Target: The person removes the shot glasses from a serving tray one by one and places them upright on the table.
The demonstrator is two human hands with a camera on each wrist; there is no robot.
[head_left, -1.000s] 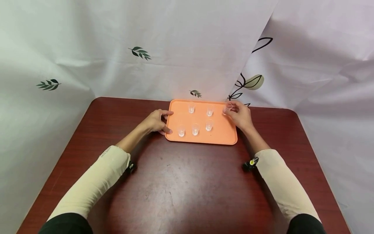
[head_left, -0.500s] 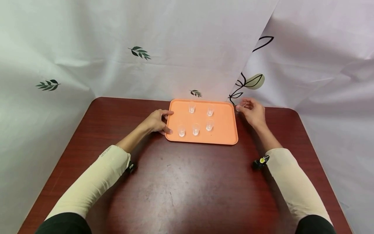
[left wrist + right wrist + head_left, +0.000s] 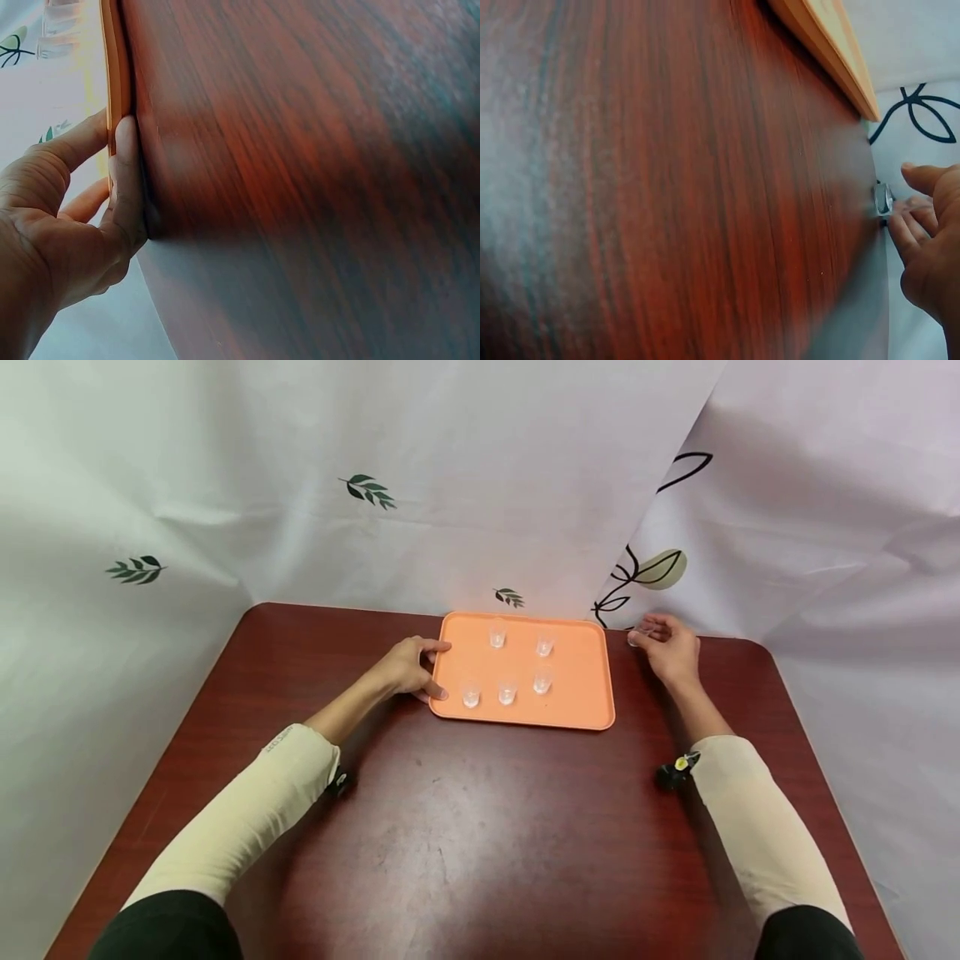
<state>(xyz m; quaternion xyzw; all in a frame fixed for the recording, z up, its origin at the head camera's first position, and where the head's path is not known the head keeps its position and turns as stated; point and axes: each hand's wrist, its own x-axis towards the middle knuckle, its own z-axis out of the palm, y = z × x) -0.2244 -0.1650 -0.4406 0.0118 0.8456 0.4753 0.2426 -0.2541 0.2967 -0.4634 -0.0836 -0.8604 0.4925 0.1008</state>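
My left hand grips the left end of the orange tray, thumb over the rim. In the left wrist view, fingers lie along the tray's outer side. Several small clear cups stand upright on the tray, among them a front-left cup and a back cup. Right of the tray, by the table's back edge, my right hand holds another small clear cup between thumb and fingers. Its base is low at the tabletop, and the hand partly hides it in the head view.
The dark red wooden table ends at the back against a white cloth with leaf prints. The tray lies close to that back edge. Black wrist devices show at both cuffs, including the right wrist device.
My right hand has carried the cup off the tray's back right corner, rightward to the table beside it. My left hand has stayed on the tray. The view has shifted slightly.
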